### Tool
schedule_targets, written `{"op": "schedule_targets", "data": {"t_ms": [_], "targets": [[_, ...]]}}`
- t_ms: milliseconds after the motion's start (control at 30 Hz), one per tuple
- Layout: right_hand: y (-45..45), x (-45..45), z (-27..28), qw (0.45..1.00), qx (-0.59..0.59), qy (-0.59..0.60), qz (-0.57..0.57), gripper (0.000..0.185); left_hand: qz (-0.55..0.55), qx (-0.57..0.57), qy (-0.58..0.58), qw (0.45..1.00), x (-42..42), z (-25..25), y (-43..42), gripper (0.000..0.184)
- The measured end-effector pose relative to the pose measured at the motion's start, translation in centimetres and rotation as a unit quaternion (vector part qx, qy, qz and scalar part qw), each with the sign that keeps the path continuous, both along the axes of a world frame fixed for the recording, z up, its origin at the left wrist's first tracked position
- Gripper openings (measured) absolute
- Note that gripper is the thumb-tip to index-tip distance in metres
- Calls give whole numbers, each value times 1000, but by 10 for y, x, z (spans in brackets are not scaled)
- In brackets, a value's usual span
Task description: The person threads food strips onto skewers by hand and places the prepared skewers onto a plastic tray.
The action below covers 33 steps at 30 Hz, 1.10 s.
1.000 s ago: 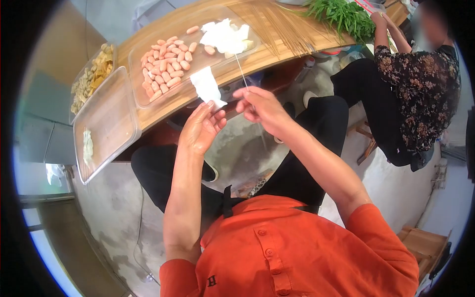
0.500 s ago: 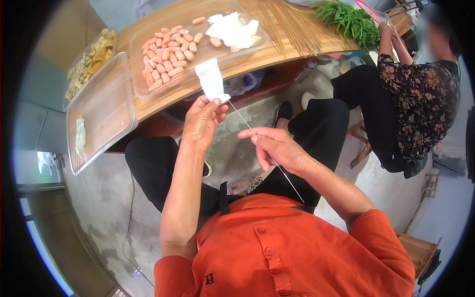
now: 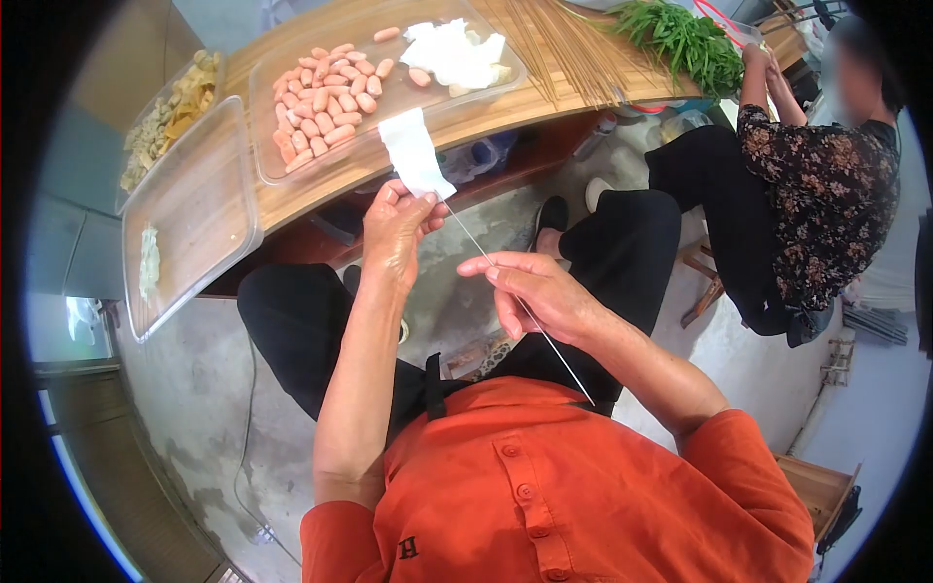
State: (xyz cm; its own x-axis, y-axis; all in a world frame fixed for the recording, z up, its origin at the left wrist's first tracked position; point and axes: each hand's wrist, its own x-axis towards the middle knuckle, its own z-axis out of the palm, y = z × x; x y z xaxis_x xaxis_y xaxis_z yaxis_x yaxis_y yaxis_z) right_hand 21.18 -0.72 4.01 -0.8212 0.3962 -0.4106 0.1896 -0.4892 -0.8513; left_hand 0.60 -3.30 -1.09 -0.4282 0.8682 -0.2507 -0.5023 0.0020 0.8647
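My left hand (image 3: 397,231) pinches the lower end of a flat white sheet (image 3: 415,155), which stands up above the fingertips near the table edge. A thin skewer (image 3: 559,356) slants from the sheet's lower corner down to the right, its far end over the orange shirt. My right hand (image 3: 539,291) holds the skewer near its middle between thumb and forefinger. Beyond the sheet, a clear tray (image 3: 389,63) bears many small pink sausages (image 3: 326,102) on its left and a pile of white sheets (image 3: 452,56) on its right.
Loose skewers (image 3: 564,53) and green leaves (image 3: 680,44) lie on the wooden table (image 3: 296,209). At the left are a clear tray (image 3: 194,219) with one pale strip and a container of yellowish food (image 3: 175,121). A seated person (image 3: 812,185) is at the right.
The skewer has come from above the tray to the sheet's lower corner, its other end now toward my shirt. My right hand has moved lower and to the right along with it.
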Motion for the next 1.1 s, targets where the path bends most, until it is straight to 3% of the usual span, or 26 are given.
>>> {"op": "schedule_targets", "data": {"t_ms": [267,567,667,833,1100], "targets": [[2,-2,0,998,-57,29,-10,35,6,6,34,999,2,-3,1,20],[6,-14,-10,999,-31,38,-23,38,-16,4,43,999,6,-4,0,20],[8,-17,-13,999,12,33,-19,37,-25,1,29,999,3,1,-1,23],[9,-17,-14,999,29,25,-14,35,-79,15,-97,992,-12,8,-4,24],[8,-16,-13,998,59,14,-8,34,-50,1,-124,991,-24,-3,12,17]]}}
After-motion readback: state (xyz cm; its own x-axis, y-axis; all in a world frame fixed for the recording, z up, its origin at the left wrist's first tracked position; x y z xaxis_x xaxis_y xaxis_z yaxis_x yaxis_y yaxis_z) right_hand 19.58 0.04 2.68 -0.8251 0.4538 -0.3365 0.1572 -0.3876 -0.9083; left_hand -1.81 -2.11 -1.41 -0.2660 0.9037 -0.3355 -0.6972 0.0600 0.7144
